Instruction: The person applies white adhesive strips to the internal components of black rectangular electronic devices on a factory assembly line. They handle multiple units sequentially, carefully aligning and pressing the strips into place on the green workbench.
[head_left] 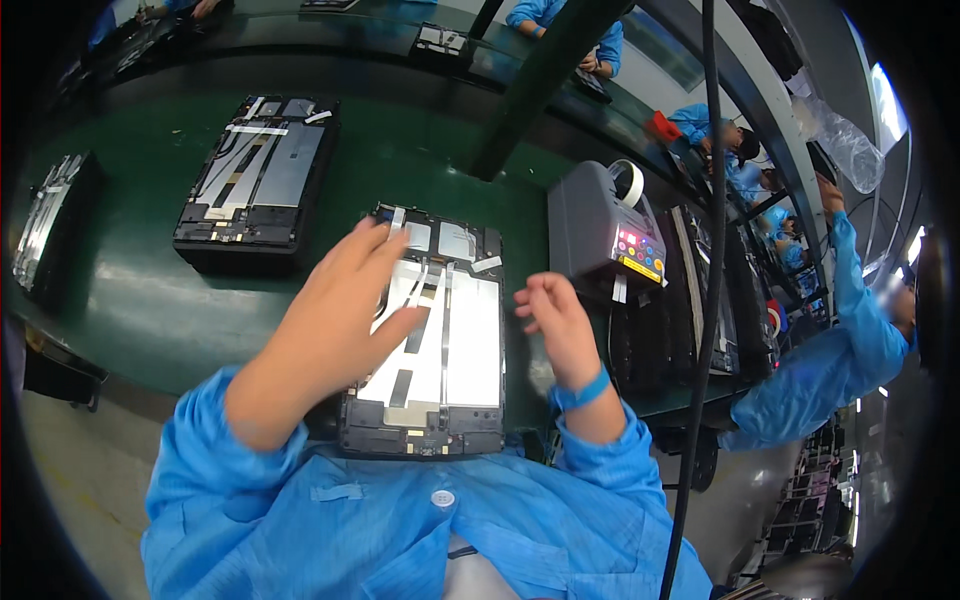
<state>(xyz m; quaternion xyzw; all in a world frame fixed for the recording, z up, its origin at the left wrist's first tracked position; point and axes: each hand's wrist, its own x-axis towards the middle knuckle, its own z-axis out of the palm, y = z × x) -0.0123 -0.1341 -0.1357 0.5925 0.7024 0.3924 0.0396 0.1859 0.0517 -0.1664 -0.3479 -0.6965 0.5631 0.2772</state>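
In front of me an opened tablet-like device lies with its inside facing up. It shows silvery battery panels, ribbon cables, a dark board along the near end and a small white tape strip near its upper right. My left hand is stretched over its left side, fingers straight and nothing visible in them. The fingertips reach the upper left part; whether they touch cannot be told. Just off the device's right edge, my right hand hovers with loosely bent fingers, a blue band round its wrist.
A grey tape dispenser with lit buttons stands to the right on the green table. Another stack of opened devices sits at the left, a further one beyond it. A black cable hangs down at right. A co-worker stands there.
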